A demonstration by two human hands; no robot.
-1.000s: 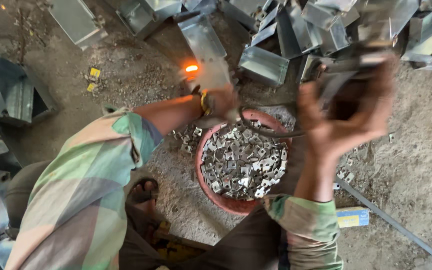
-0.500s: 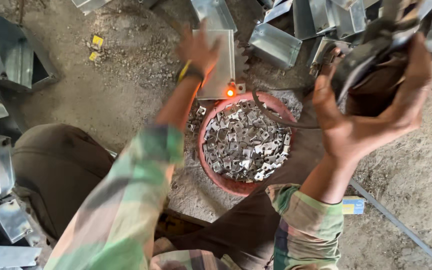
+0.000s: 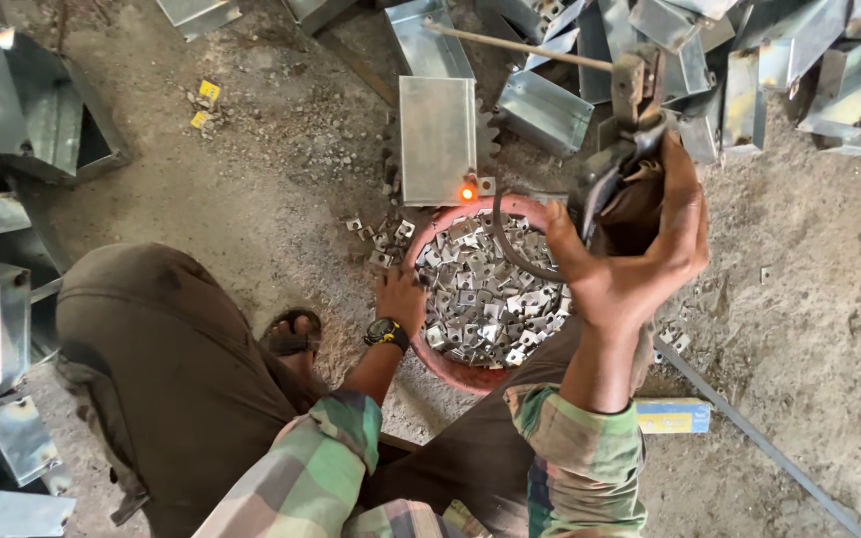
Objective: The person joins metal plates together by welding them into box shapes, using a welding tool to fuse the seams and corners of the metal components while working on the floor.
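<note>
My right hand [image 3: 640,264] is raised over the right side of a red bowl [image 3: 450,371] and is shut on a dark welding tool [image 3: 630,164], whose black cable [image 3: 510,244] loops down over the bowl. The bowl holds several small square metal plates [image 3: 485,299]. My left hand [image 3: 401,297], with a wristwatch, rests palm down at the bowl's left rim, fingertips among the plates; whether it grips one is hidden. Just beyond the bowl lies a folded sheet-metal channel [image 3: 437,134] with a glowing orange spot [image 3: 467,193] at its near edge.
Many more sheet-metal channels are piled along the top [image 3: 690,60] and the left [image 3: 12,120]. Loose small plates [image 3: 381,239] lie on the gritty ground left of the bowl. A thin metal bar [image 3: 749,438] and a blue-yellow box [image 3: 672,415] lie at right. My sandalled foot [image 3: 291,334] is beside the bowl.
My left hand has drawn back from the sheet-metal channel down to the bowl's left rim. The right hand stays raised with the tool. The camera has shifted a little.
</note>
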